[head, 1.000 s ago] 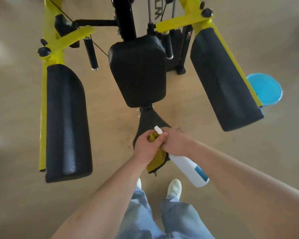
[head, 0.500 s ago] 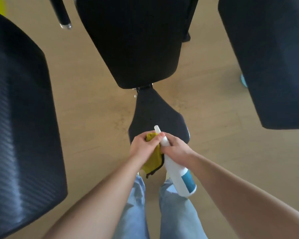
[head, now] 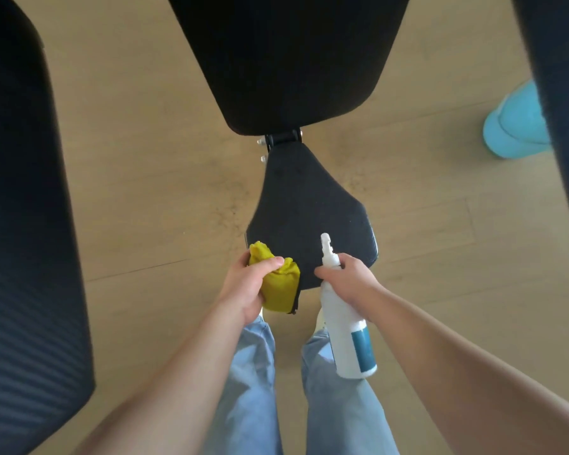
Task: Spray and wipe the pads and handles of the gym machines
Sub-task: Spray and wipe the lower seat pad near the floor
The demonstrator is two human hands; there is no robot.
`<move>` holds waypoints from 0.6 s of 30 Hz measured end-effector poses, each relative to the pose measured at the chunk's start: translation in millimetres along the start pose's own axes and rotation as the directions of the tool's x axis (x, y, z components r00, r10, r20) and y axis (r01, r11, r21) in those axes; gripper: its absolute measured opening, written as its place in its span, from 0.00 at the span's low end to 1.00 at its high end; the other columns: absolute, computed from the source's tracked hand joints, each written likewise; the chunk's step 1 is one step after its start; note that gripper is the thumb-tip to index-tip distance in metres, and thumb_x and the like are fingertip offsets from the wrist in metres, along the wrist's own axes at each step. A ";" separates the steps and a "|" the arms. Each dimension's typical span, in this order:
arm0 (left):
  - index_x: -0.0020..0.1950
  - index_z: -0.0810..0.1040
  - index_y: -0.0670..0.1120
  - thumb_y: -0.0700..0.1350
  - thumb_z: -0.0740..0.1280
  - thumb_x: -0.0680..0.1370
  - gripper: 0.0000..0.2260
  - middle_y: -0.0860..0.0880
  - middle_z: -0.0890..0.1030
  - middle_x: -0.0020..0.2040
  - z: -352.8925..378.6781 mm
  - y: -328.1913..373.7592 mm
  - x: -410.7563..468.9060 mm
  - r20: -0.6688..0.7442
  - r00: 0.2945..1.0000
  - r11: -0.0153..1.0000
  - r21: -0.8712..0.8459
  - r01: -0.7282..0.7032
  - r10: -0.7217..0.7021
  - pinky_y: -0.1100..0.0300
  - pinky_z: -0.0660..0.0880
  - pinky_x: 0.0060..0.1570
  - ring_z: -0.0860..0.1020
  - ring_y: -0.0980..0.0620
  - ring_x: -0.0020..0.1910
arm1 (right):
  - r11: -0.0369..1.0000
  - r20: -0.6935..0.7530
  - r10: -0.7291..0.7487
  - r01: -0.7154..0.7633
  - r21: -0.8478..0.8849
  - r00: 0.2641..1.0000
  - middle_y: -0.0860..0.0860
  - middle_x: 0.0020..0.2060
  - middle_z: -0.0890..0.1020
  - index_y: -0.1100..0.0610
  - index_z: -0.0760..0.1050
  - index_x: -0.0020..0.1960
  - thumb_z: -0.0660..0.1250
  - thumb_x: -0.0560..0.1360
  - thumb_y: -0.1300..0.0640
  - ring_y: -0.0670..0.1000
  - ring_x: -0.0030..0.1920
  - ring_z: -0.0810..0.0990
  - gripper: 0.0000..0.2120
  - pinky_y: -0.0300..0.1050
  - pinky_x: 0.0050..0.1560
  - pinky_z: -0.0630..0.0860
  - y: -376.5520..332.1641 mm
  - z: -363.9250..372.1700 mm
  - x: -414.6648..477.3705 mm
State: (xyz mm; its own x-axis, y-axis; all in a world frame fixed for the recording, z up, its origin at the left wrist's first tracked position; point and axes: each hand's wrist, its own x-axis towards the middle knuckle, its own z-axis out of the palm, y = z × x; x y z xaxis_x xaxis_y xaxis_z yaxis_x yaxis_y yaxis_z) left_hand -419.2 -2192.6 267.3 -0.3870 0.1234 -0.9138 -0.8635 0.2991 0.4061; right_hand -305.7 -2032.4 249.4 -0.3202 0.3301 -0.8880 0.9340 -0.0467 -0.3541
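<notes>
The wooden floor point(head: 138, 159) ran under everything. On the person's left a long black pad point(head: 23, 224) with a ribbed face filled that side from top to bottom. The black back pad point(head: 289, 54) hung in the middle, wide at the top and narrowing to a rounded lower edge. A third black pad, the right pad point(head: 562, 110), cut down the other side.

Below the back pad a small black bracket point(head: 283, 137) joined it to the seat point(head: 306, 205), a black pad narrow at the far end and broad at the near end. The person stood just behind that near end, with legs in pale blue trousers point(head: 250, 389). A light blue tub point(head: 513, 126) sat on the floor, partly hidden behind the right pad.

The white spray bottle point(head: 349, 326), with a teal label near its base, was held tilted, its nozzle over the near part of the seat and its base back over the right leg. The right hand point(head: 349, 277) had its fingers wrapped round the bottle's neck. The yellow cloth point(head: 278, 287), bunched and dark along one edge, was at the seat's near left corner; I could not tell whether it touched the pad. The left hand point(head: 247, 287) gripped it with fingers curled round the bunch and the thumb on top.
</notes>
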 end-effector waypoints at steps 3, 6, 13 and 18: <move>0.53 0.81 0.50 0.41 0.73 0.79 0.06 0.45 0.86 0.51 1.0 -9.6 -0.5 -0.120 0.993 0.994 -0.108 -0.026 0.012 0.52 0.82 0.45 0.85 0.49 0.44 | 0.994 0.044 -0.017 0.022 -0.108 0.999 0.51 0.42 0.82 0.49 0.77 0.48 0.72 0.75 0.47 0.53 0.42 0.80 0.08 0.46 0.41 0.75 9.4 10.6 -5.5; 0.50 0.78 0.52 0.48 0.66 0.84 0.03 0.50 0.84 0.46 -0.6 -14.0 -2.0 -0.263 0.965 0.975 -0.216 -0.062 0.003 0.59 0.79 0.34 0.83 0.53 0.40 | 0.995 0.110 -0.040 0.050 -0.089 0.993 0.49 0.45 0.82 0.45 0.76 0.54 0.73 0.75 0.46 0.54 0.46 0.82 0.10 0.47 0.44 0.76 16.6 27.0 -8.9; 0.60 0.75 0.51 0.56 0.62 0.85 0.10 0.47 0.82 0.52 -7.0 -17.7 -6.9 -0.259 0.964 0.944 -0.329 -0.024 -0.066 0.52 0.79 0.40 0.83 0.47 0.47 | 0.995 0.109 -0.026 0.036 -0.092 0.994 0.48 0.42 0.82 0.48 0.78 0.50 0.72 0.75 0.44 0.54 0.46 0.82 0.10 0.49 0.48 0.79 38.1 46.6 -20.3; 0.56 0.77 0.49 0.58 0.61 0.84 0.14 0.47 0.86 0.43 0.0 -16.4 -10.3 -0.158 0.984 0.956 -0.290 0.036 -0.085 0.52 0.80 0.42 0.85 0.47 0.41 | 0.988 -0.035 0.059 -0.053 0.146 0.998 0.53 0.43 0.83 0.50 0.77 0.51 0.72 0.76 0.45 0.55 0.41 0.82 0.11 0.48 0.43 0.79 59.8 21.6 -21.9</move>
State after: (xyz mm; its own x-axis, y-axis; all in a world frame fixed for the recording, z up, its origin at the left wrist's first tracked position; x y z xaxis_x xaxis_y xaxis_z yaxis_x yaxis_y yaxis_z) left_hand -401.1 -2198.8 270.0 -0.3588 -0.0535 -0.9319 -0.9334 0.0159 0.3585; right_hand -246.3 -2062.8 241.3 -0.2589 0.3599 -0.8963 0.9164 -0.2017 -0.3457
